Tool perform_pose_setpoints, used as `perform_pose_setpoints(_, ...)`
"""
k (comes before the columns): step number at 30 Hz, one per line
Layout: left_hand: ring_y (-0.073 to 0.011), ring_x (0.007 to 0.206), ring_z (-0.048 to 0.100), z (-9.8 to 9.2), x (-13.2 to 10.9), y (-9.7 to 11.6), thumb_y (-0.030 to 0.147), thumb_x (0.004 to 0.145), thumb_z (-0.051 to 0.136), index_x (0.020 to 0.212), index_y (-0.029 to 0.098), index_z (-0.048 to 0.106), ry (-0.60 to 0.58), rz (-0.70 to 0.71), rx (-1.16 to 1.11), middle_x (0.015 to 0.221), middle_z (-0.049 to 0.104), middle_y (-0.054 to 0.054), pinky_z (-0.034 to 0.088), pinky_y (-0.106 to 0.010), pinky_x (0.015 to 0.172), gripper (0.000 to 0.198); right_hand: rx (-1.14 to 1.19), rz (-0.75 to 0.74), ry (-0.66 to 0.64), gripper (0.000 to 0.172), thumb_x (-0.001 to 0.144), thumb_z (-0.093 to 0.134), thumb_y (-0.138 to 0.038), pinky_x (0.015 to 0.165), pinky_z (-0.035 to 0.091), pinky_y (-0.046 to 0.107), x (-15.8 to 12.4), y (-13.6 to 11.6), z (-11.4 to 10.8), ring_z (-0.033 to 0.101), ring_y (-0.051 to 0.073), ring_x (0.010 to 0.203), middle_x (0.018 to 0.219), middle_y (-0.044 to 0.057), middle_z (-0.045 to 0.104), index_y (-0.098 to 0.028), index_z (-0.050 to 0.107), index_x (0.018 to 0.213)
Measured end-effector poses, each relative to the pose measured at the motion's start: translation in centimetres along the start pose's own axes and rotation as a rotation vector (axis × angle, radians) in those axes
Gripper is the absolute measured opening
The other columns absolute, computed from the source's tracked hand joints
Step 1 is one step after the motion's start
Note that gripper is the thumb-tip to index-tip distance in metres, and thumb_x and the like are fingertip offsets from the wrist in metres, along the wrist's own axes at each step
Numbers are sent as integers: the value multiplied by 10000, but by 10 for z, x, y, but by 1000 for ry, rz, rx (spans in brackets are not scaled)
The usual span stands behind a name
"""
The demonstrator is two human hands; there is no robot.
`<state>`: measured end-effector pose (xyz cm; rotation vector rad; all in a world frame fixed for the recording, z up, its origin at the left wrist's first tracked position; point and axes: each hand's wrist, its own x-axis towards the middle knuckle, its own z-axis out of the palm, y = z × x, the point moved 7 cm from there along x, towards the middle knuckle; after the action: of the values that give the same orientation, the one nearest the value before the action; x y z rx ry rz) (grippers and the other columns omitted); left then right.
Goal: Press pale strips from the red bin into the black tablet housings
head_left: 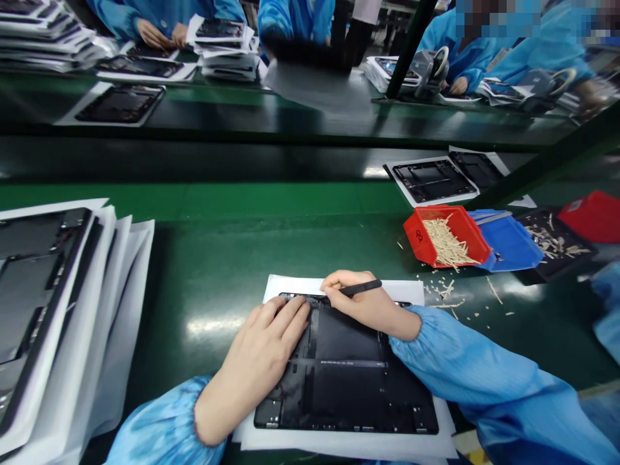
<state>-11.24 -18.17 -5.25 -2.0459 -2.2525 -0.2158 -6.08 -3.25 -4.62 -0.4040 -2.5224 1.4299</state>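
holding in our right hand (pixel 361 307): a slim black pry stick (pixel 361 289), pinched pencil-style between thumb and fingers, its lower end hidden in our grip at the panel's top edge
pressing with our left hand (pixel 256 349): fingers together and nearly flat on the panel, holding nothing
panel: a black tablet housing (pixel 346 381), flat on a white sheet (pixel 339 445), under both hands
to our right: a red plastic bin (pixel 416 239) of pale wooden slivers (pixel 448 242), a blue plastic bin (pixel 508 242) touching it, more slivers scattered on the green bench mat (pixel 217 258)
to our left: a stack of black housings (pixel 29 290) on white sheets
across the bench: a co-worker's hands (pixel 155 33) at another stack
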Motion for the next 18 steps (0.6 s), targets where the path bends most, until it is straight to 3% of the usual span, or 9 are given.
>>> perform_pose_setpoints(18,-288,1160,440,7,1,0,100,865,446,1356,124,425,-82,-26,5,1339,497,-119,429,-422,931,492,17,32,21,136,814,529,-144,589,408,192,0,1,-1,573,102,641,715,-18,661,-170,662,824)
